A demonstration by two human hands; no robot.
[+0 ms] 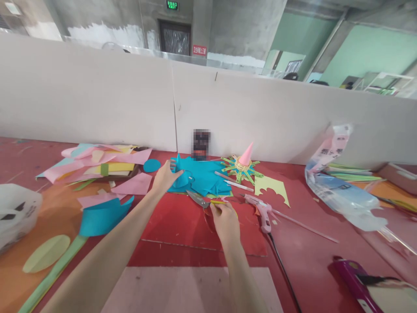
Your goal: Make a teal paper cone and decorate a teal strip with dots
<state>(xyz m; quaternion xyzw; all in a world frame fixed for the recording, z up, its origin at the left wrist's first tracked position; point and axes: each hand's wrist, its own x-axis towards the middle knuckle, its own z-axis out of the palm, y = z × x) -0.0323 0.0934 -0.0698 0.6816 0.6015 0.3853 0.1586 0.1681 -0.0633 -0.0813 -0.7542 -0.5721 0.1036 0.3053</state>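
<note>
My left hand (166,177) is at the left edge of a pile of blue paper pieces (208,174). Its thumb and fingers curl around a piece of blue paper (183,179), beside a pointed blue tip (178,160); where one piece ends and the other begins is hard to make out. Just in front of the pile, my right hand (225,219) pinches a pair of scissors (198,200) by its yellow handle. The metal blades point left, toward my left hand. Under the scissors lies a red board (182,221).
Right of the pile stand a pink paper cone (246,155) on a woven base, a cut yellow sheet (272,189) and a pink glue gun (263,212) with its cord. Coloured paper scraps (107,163) lie left. A white partition (97,95) closes the back.
</note>
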